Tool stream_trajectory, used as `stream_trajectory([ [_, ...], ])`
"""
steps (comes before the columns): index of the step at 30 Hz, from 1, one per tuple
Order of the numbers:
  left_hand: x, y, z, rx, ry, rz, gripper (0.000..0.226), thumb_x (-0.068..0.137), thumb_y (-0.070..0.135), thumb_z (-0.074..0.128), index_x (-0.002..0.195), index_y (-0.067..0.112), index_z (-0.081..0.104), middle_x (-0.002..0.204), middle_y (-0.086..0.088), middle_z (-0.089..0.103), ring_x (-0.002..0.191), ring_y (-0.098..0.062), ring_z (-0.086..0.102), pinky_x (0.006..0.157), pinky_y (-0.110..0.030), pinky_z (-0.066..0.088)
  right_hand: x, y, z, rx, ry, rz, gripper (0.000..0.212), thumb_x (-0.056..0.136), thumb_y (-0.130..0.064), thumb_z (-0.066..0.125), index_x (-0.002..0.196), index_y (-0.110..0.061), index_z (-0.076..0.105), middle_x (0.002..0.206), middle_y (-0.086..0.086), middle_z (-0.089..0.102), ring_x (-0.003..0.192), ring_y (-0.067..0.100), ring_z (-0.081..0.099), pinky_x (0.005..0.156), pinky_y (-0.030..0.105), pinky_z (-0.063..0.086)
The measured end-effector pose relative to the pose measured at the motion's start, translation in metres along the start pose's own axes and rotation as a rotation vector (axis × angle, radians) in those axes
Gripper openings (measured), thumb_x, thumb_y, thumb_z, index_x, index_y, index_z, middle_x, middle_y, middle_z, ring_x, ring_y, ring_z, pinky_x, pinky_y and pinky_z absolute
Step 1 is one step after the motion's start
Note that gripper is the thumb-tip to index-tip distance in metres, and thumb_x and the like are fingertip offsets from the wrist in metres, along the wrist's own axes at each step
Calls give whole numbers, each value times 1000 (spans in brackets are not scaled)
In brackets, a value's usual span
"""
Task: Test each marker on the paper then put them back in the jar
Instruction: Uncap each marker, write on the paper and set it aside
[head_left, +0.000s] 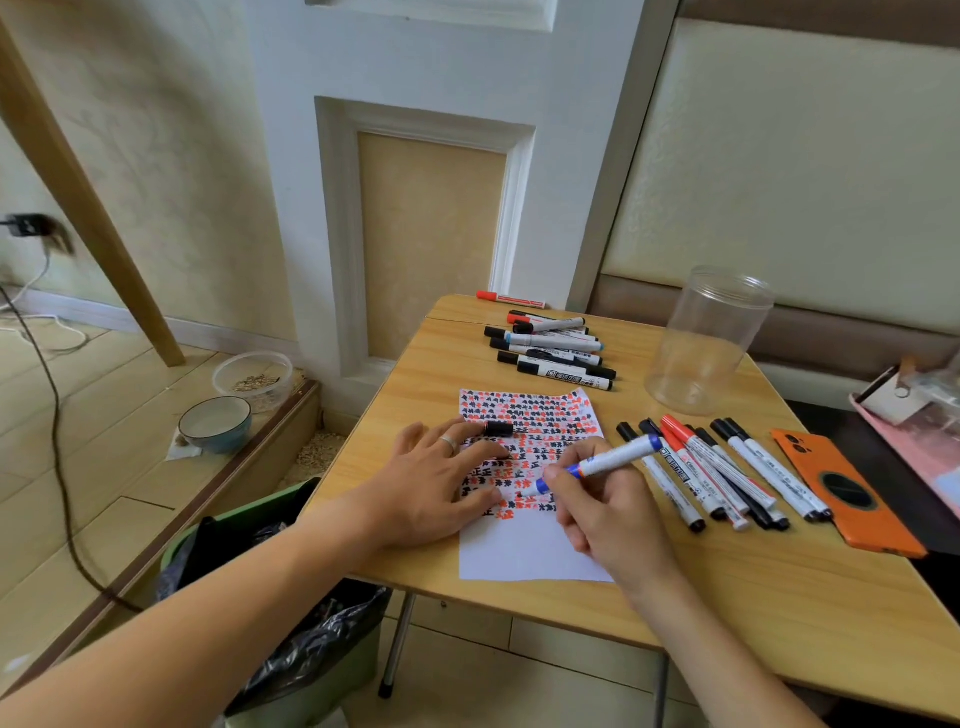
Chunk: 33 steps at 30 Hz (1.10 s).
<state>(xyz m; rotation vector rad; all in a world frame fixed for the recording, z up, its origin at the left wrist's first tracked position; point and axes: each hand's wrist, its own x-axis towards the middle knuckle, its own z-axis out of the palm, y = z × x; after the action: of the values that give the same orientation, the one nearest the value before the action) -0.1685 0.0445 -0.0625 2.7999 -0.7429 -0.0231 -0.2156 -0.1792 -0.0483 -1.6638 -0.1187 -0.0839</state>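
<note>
A white paper (524, 556), covered in black and red test marks over its upper part, lies on the wooden table (727, 587). My left hand (431, 483) presses flat on the paper's left side with straight fingers, and a dark marker cap (498, 429) sits at its fingertips. My right hand (597, 509) grips a white marker with blue ends (602, 462), its tip down on the paper. The clear empty jar (706, 340) stands upright at the back right. One pile of markers (556, 351) lies behind the paper, and another group of markers (727, 473) lies to its right.
An orange phone (852, 499) lies face down right of the markers. A lone red marker (509, 298) rests at the table's far edge. A green bin with a black bag (270, 597) stands left of the table. Bowls (215, 423) sit on the floor.
</note>
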Motion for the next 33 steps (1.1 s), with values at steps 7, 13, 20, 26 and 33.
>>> stream_trajectory([
  [7,-1,0,3,11,26,-1,60,98,73,23,153,49,24,168,6,14,156,-12,2,124,-47,-6,-1,-4,5,-89,7,24,18,100,-18,62,83,-18,56,65,14,63,41,24,48,38,22,32],
  [13,0,0,4,20,40,-2,58,98,73,27,152,50,24,167,6,16,156,-14,5,125,-50,-2,-1,-5,8,-182,5,28,19,95,-25,71,84,-17,60,64,12,62,39,25,52,38,23,34],
  [20,1,-1,5,14,63,7,61,97,73,28,152,47,26,167,6,18,155,-16,8,124,-51,-1,-3,-3,11,-253,42,63,22,94,-19,71,82,-10,56,56,11,58,36,23,52,34,22,35],
  [26,0,-1,6,22,59,-1,63,95,75,26,152,48,26,167,5,18,156,-16,8,124,-53,-2,-3,-3,12,-261,33,75,22,94,-20,73,82,-10,57,55,13,58,36,23,51,35,22,34],
  [33,1,-2,5,19,53,2,63,96,75,26,153,47,25,167,5,18,156,-16,8,124,-52,-2,-3,-4,13,-268,36,112,20,95,-20,72,84,-10,58,56,12,59,36,20,51,35,22,34],
])
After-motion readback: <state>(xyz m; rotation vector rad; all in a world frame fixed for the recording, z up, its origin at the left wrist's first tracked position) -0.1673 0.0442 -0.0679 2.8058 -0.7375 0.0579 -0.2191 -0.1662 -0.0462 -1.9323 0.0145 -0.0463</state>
